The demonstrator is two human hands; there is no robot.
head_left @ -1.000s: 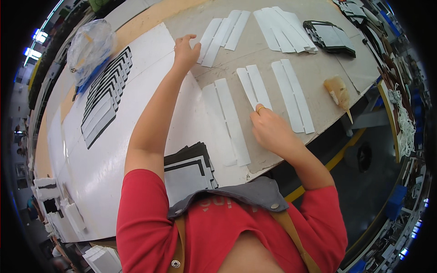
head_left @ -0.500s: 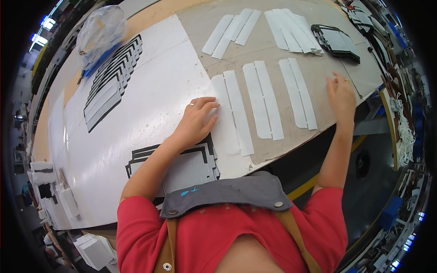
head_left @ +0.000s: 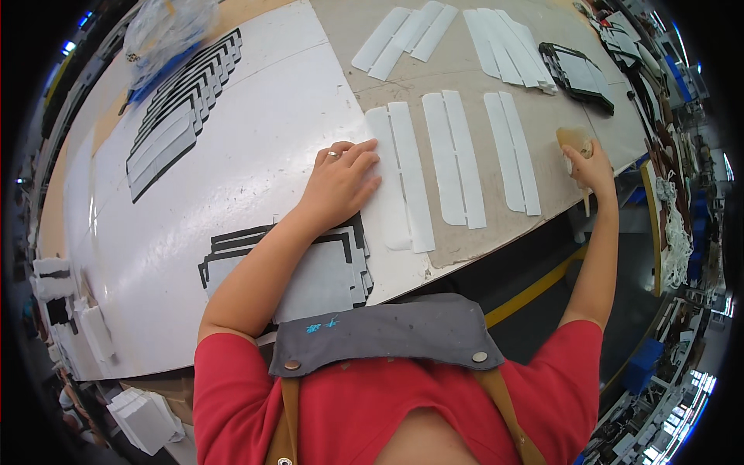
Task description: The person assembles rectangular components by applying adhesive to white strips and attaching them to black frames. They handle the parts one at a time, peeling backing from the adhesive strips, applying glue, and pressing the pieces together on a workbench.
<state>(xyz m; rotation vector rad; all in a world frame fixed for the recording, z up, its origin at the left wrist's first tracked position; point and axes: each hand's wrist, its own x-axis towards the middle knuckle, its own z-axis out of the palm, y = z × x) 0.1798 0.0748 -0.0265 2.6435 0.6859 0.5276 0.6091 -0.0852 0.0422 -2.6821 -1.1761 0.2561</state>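
Note:
My right hand [head_left: 593, 167] is closed around a pale yellow, stained tool [head_left: 572, 138] at the table's right edge. A broad end sticks out above the fingers and a thin handle-like end points down below them; its exact kind is unclear. On the table lies my left hand [head_left: 341, 174], fingers stretched out and slightly bent, with nothing visible in it. Its fingertips meet the edge of the leftmost white panel pair [head_left: 403, 178]. Two more white panel pairs, a middle one [head_left: 453, 159] and a right one [head_left: 511, 155], lie side by side between my hands.
Farther back are two fanned groups of white strips, left [head_left: 403, 39] and right [head_left: 511, 50], and a black-framed stack [head_left: 577, 74]. Overlapping black-edged grey panels [head_left: 167, 139] run along the left. Similar panels [head_left: 318, 279] lie under my left forearm. A clear plastic bag [head_left: 167, 31] sits far left.
My right hand was bare and raised over the table's right side; it now grips the pale yellow tool. My left hand stays beside the leftmost panel pair. The view has shifted slightly.

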